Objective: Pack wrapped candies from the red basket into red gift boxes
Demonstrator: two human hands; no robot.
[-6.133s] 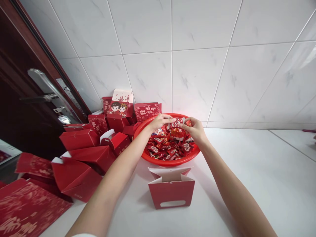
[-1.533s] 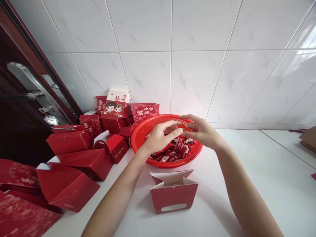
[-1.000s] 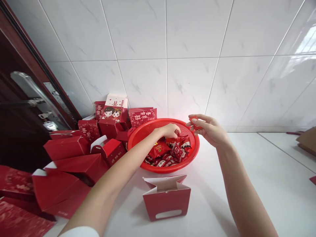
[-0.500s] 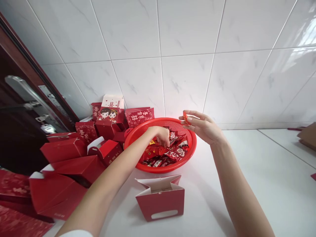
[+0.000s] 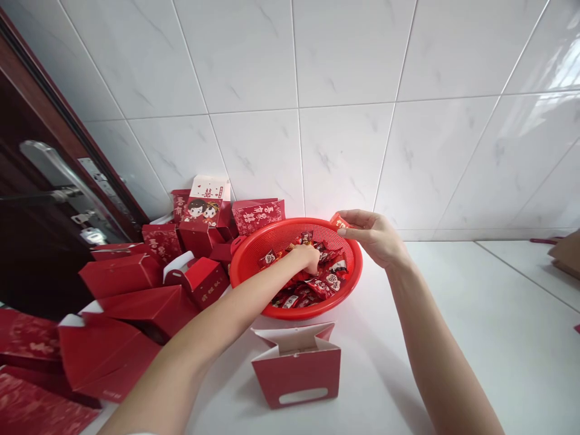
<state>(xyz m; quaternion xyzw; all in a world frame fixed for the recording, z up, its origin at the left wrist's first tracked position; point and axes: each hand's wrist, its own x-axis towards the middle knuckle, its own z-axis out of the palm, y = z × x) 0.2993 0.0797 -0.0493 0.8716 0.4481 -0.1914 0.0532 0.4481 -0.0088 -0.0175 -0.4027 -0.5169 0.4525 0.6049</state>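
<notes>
My left hand (image 5: pixel 309 258) reaches down into a red plastic basket (image 5: pixel 238 275), among red-wrapped candies (image 5: pixel 324 284). Its fingertips are buried in the wrappers, so whatever they grip, if anything, is hidden. Over the basket's right rim, my right hand (image 5: pixel 374 237) pinches a small red candy packet (image 5: pixel 339 222) between thumb and fingers. In front of the basket a dark red paper gift box (image 5: pixel 296 376) stands upright with its top open and an oval window low on its near side.
Many red gift boxes (image 5: pixel 131 314) crowd the left side, some printed with a cartoon couple. A door with a metal handle (image 5: pixel 58 169) is at far left. Behind runs a white tiled wall (image 5: pixel 344 157). A brown cardboard piece (image 5: pixel 566 254) lies at the right edge of the white tabletop (image 5: pixel 462 302).
My left hand has shifted to the right and slightly lower among the candies. The packet in my right hand has turned, showing more of its face. The view has moved slightly.
</notes>
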